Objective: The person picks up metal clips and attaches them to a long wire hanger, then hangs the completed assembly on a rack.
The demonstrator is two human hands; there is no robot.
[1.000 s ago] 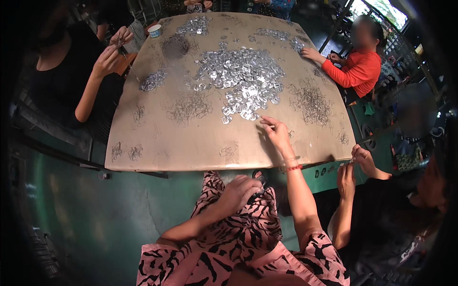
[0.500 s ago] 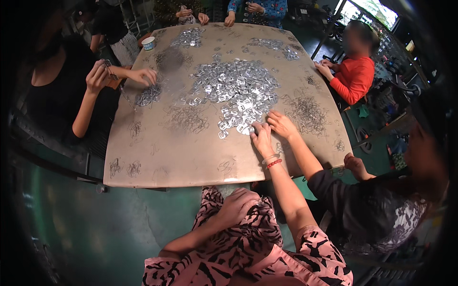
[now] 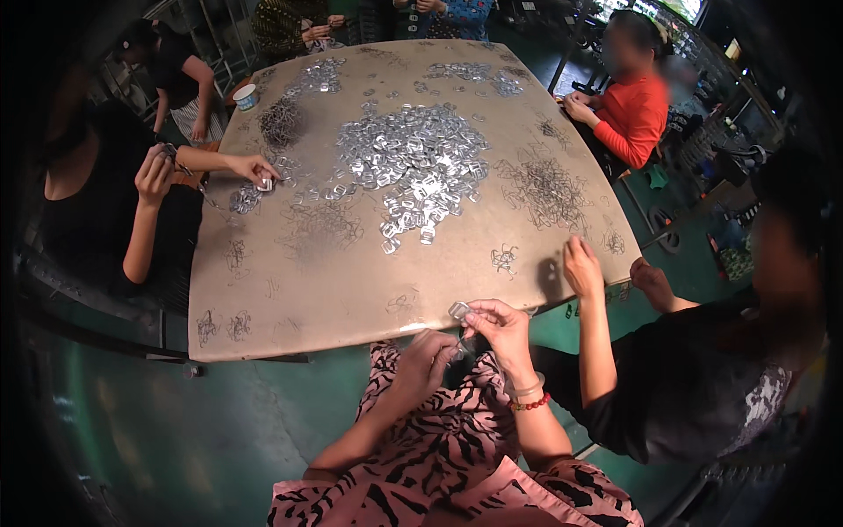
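Note:
Just over the table's near edge, my right hand [image 3: 502,332], wearing bracelets, pinches a silver metal buckle [image 3: 458,310] between thumb and fingers. Close beside it, above my lap, my left hand [image 3: 423,362] is closed. Its fingertips press on something small, and a shiny piece shows below them, too blurred to name. Farther up the table lies a large heap of similar silver buckles [image 3: 413,154]. A small cluster of thin wire pieces [image 3: 504,258] lies nearer my right hand.
Co-workers sit around the brown table [image 3: 334,307]. On my right a co-worker's hand [image 3: 582,266] hovers over the table edge. A wide wire scatter [image 3: 549,189] lies at right, a dense wire clump [image 3: 280,122] at far left, near a white tub [image 3: 246,97].
My right hand has come back from the heap to the near edge with a buckle. My left hand has risen to meet it. The right-hand co-worker's hand has also left the heap.

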